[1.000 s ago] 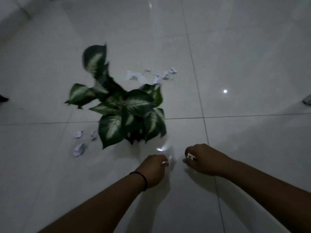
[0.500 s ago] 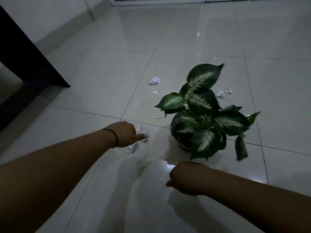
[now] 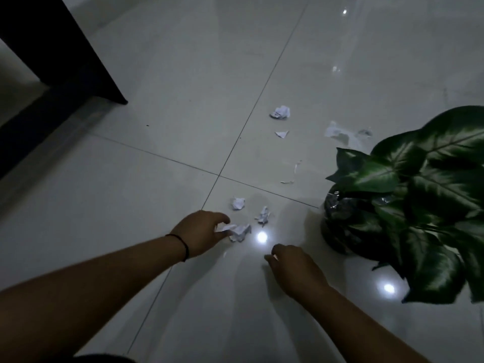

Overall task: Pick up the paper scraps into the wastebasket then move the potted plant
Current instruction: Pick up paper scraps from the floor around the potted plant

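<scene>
White paper scraps lie on the pale tiled floor: a crumpled one, another, and more farther off. My left hand, with a black band at the wrist, pinches a crumpled scrap on the floor. My right hand is curled into a fist just above the floor, with a small white bit of paper showing at the thumb. The potted plant, with large green and white leaves and a dark pot, stands right of both hands. No wastebasket is in view.
A dark piece of furniture stands at the upper left, its base reaching the floor. Glossy floor tiles show bright light reflections near the hands and the plant.
The view has swung left and closer, so the plant now sits at the right edge. My left hand's fingers have closed on a scrap. My right hand stays curled.
</scene>
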A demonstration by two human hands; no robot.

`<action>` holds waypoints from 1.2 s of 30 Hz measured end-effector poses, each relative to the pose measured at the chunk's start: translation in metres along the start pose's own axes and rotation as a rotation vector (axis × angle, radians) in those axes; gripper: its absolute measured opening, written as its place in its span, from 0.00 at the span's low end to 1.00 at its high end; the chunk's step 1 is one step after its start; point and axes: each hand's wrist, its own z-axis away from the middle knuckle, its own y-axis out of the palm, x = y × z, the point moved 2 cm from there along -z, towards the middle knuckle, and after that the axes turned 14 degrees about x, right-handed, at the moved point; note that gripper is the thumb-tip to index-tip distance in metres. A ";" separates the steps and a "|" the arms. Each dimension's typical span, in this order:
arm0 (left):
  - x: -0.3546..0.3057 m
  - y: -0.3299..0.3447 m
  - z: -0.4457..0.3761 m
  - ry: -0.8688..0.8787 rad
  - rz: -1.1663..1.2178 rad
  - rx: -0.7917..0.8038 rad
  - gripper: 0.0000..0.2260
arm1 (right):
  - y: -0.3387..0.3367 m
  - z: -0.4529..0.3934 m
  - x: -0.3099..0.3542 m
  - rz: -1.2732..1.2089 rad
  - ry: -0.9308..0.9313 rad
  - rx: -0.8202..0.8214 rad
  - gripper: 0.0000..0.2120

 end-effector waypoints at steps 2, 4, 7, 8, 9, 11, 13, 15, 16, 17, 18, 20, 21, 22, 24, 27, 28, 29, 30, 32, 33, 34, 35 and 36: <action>0.003 0.005 -0.009 -0.020 -0.007 0.009 0.22 | -0.006 -0.008 -0.002 -0.022 0.023 -0.063 0.13; 0.006 0.012 -0.018 -0.015 -0.049 0.054 0.28 | -0.011 -0.017 -0.003 -0.047 0.034 -0.107 0.13; 0.006 0.022 -0.030 -0.012 -0.074 0.176 0.33 | -0.020 -0.030 0.002 -0.092 0.043 -0.124 0.17; 0.005 0.026 -0.034 -0.014 -0.055 0.201 0.34 | -0.023 -0.035 0.005 -0.095 0.044 -0.118 0.19; 0.003 0.028 -0.039 -0.005 -0.048 0.213 0.32 | -0.025 -0.042 0.008 -0.092 0.043 -0.116 0.20; -0.003 0.030 -0.045 0.036 -0.092 0.198 0.22 | -0.028 -0.055 0.016 -0.084 0.026 -0.122 0.19; -0.001 0.029 -0.046 0.089 -0.079 0.125 0.12 | -0.028 -0.068 0.022 -0.064 0.030 -0.122 0.18; 0.007 0.028 -0.041 0.145 -0.003 0.024 0.10 | -0.028 -0.076 0.026 -0.039 0.079 -0.097 0.23; 0.012 0.025 -0.038 0.166 0.036 -0.029 0.10 | -0.028 -0.080 0.026 -0.028 0.101 -0.085 0.25; 0.018 0.023 -0.037 0.171 0.072 -0.076 0.10 | -0.027 -0.083 0.026 -0.018 0.115 -0.077 0.26; 0.023 0.020 -0.037 0.161 0.105 -0.114 0.12 | -0.026 -0.085 0.027 -0.007 0.127 -0.070 0.24; 0.031 0.011 -0.043 0.120 0.133 -0.191 0.16 | -0.022 -0.087 0.027 0.032 0.133 -0.072 0.20; 0.033 0.006 -0.047 0.103 0.140 -0.223 0.18 | -0.020 -0.087 0.027 0.057 0.127 -0.079 0.17; 0.032 0.000 -0.050 0.092 0.140 -0.250 0.20 | -0.018 -0.086 0.027 0.070 0.121 -0.085 0.15; 0.030 -0.009 -0.059 0.077 0.113 -0.253 0.16 | -0.014 -0.085 0.024 0.045 0.116 -0.093 0.12; 0.021 -0.012 -0.076 0.066 0.052 -0.018 0.19 | -0.012 -0.079 0.019 -0.051 0.141 -0.100 0.11; 0.018 -0.011 -0.082 0.069 0.020 0.077 0.23 | -0.012 -0.077 0.019 -0.071 0.148 -0.102 0.10; 0.015 -0.010 -0.087 0.072 -0.018 0.166 0.26 | -0.011 -0.075 0.019 -0.085 0.142 -0.108 0.10; 0.013 -0.007 -0.091 0.078 -0.066 0.226 0.26 | -0.010 -0.072 0.019 -0.091 0.126 -0.119 0.09; 0.011 0.000 -0.094 0.076 -0.137 0.267 0.21 | -0.008 -0.067 0.021 -0.087 0.077 -0.149 0.08; 0.011 0.003 -0.093 0.070 -0.133 0.254 0.17 | -0.007 -0.065 0.022 -0.085 0.053 -0.159 0.07; 0.012 0.006 -0.091 0.059 -0.120 0.230 0.12 | -0.005 -0.063 0.022 -0.084 0.035 -0.160 0.07; 0.013 0.008 -0.090 0.044 -0.113 0.210 0.09 | -0.003 -0.062 0.021 -0.082 0.026 -0.157 0.07; 0.015 0.011 -0.087 0.031 -0.109 0.199 0.09 | -0.002 -0.060 0.021 -0.082 0.027 -0.146 0.07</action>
